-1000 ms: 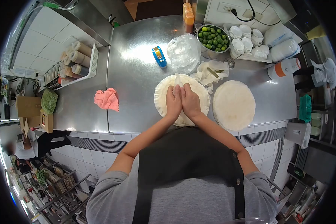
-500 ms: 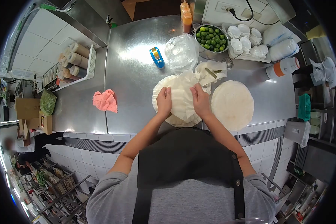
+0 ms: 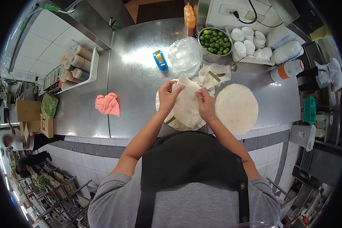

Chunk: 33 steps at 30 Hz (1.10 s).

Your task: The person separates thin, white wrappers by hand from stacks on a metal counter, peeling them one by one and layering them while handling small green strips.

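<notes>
A thin, pale, translucent wrapper sheet (image 3: 189, 104) is held up over a round stack of similar wrappers (image 3: 159, 100) at the counter's front edge. My left hand (image 3: 168, 97) pinches its left upper edge, thumb towards the middle. My right hand (image 3: 205, 105) is closed on the right edge. Beside them on the right lies another round stack of pale wrappers (image 3: 236, 108). Just behind my hands sit crumpled wrapper pieces (image 3: 204, 78) with green-brown strips (image 3: 214, 76) on top. Another such strip (image 3: 171, 119) shows by the near left edge of the stack.
Behind the wrappers are a clear plastic bag (image 3: 185, 55), a blue tape dispenser (image 3: 160, 61) and a metal pot of green limes (image 3: 215, 42). A pink cloth (image 3: 107, 104) lies left. Sauce bottles (image 3: 190, 23), white cups (image 3: 249, 46) and a bottle rack (image 3: 89, 74) line the back and side.
My left hand has turned and moved up slightly, its fingers less tightly curled. The sheet's upper edge has shifted, and the strip at the near left is more exposed. My right hand has lowered slightly.
</notes>
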Tool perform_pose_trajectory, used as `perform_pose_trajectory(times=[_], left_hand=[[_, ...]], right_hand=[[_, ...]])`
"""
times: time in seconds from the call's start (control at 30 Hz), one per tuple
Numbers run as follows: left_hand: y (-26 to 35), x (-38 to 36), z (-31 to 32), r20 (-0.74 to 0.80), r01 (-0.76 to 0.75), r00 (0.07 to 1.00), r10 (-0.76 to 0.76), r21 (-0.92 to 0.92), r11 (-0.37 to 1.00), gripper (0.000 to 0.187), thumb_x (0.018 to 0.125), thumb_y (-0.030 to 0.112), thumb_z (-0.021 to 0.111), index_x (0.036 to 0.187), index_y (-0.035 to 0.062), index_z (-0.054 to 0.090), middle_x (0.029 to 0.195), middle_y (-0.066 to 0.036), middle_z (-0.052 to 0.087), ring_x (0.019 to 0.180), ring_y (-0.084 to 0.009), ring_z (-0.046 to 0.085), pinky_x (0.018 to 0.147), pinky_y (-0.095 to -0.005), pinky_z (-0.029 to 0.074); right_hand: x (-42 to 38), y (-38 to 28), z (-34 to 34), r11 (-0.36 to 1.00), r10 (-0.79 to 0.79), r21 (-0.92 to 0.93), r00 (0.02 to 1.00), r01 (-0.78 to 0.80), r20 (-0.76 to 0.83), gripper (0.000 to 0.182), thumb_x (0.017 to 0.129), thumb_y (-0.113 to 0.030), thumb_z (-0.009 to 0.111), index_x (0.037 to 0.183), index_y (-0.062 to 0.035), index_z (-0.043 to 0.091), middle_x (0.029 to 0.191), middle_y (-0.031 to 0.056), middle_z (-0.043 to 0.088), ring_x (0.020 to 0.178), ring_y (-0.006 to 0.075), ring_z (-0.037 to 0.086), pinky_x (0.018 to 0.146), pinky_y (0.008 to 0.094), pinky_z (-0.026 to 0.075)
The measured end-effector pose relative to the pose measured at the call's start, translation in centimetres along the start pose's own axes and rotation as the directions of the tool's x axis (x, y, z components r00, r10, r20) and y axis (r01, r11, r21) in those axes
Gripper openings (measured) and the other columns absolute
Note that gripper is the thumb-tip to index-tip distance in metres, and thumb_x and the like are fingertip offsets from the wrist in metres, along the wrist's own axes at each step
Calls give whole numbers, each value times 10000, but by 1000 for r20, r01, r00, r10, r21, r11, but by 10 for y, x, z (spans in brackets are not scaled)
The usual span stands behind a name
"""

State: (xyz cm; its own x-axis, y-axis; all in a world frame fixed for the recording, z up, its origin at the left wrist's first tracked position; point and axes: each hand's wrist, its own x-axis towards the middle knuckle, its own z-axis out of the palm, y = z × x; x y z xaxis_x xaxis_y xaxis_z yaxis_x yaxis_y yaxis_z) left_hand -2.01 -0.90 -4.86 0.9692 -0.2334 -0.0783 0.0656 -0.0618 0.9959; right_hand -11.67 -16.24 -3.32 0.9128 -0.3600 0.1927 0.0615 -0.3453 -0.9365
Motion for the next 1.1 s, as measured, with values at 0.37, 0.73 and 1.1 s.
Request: perform_pose_trajectory(times=[0.37,0.73,1.1], left_hand=[[7,-15,11,-72,-26,997,18,-107,994,216,947,171,696,993,-35,744,770,3,686,643,-28,544,580,-218,443],[32,-28,9,224,28,975,7,-152,988,177,977,102,625,1038,-30,727,898,-21,713,787,-41,596,682,-222,481],[-11,-3,-33,68,-250,968,243,144,957,224,954,183,694,999,-35,725,806,-15,702,677,-51,595,606,-199,468]], right_hand=[[-27,34,2,964,261,43,964,-263,45,284,958,-268,650,907,-21,520,716,80,531,689,181,524,664,332,449],[27,7,-7,996,23,81,972,-43,232,344,886,-265,739,791,15,562,733,44,525,711,130,498,666,310,416],[11,14,-9,976,-80,211,986,48,144,226,939,-156,671,788,11,655,806,36,624,747,123,558,713,275,446]])
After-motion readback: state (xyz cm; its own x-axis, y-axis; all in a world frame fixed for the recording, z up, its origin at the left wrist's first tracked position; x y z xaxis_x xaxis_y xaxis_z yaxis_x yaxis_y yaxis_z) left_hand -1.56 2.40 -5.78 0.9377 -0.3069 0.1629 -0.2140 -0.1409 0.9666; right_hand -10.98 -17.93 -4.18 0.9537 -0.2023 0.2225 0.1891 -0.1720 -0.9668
